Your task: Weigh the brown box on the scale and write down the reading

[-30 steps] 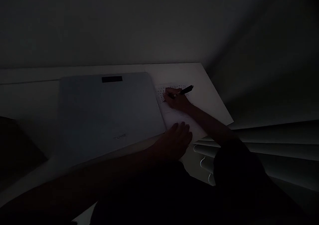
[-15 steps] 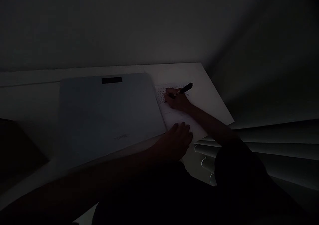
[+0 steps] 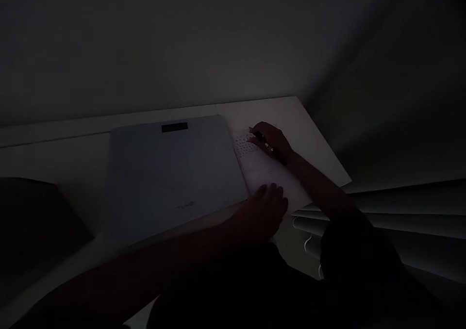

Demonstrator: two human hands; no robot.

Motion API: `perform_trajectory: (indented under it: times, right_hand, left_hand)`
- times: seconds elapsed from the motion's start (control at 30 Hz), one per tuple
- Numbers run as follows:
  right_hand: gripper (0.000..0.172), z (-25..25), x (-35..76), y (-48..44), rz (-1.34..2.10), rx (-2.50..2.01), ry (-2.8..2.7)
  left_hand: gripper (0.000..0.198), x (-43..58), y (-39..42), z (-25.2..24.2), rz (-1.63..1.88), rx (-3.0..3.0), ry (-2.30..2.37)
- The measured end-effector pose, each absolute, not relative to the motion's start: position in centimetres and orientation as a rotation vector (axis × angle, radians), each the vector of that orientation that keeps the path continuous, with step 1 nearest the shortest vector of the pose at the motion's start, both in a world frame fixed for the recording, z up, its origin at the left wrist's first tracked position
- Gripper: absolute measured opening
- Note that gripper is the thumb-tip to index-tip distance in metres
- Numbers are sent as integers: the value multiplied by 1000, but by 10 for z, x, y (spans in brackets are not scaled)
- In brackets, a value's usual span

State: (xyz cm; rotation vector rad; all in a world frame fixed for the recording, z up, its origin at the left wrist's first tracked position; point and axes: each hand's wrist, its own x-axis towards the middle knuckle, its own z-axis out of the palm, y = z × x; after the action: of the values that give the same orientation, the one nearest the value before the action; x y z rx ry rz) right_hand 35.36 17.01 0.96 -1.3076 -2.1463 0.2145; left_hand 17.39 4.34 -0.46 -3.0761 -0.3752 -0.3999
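- Right hand (image 3: 276, 138): fingers clamped on a dark pen (image 3: 269, 147), which slants from the fingertips back towards the wrist; whether its point meets paper cannot be told.
- Printed sheet (image 3: 255, 170): flat on the white desk (image 3: 317, 147), beneath the right hand and pen, its grid of small marks towards the far end.
- Left hand (image 3: 264, 213): fingers slightly apart, gripping nothing visible, laid over the sheet's near part, presumably to steady it.
- Closed laptop (image 3: 174, 169): just beside the sheet, probably confining it to the desk's right end.
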Motion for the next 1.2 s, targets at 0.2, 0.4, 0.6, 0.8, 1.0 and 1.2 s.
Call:
perform_trajectory:
  times: [0.2,0.4,0.6,0.8,1.0,1.2]
  right_hand:
    - [25,0,362,179,-45,-1216,-2391]
    - [40,-5,363,182,-82,-1185,-2487]
    - [43,2,362,180,-71,-1319,-2566]
    - [44,1,363,181,-89,-1328,-2596]
    - [44,-4,366,184,-293,-1339,-2617]
    - [44,26,333,167,-174,-1201,-2400]
  left_hand:
    - [46,175,42,-5,-305,-3063,-379]
    - [46,177,42,-1,-314,-3038,-348]
    - [41,177,38,7,-309,-2978,-320]
    - [41,135,18,16,-445,-2818,-392]
    - [39,40,-11,28,-799,-2627,-802]
    - [53,-65,-44,41,-1060,-2157,-1344]
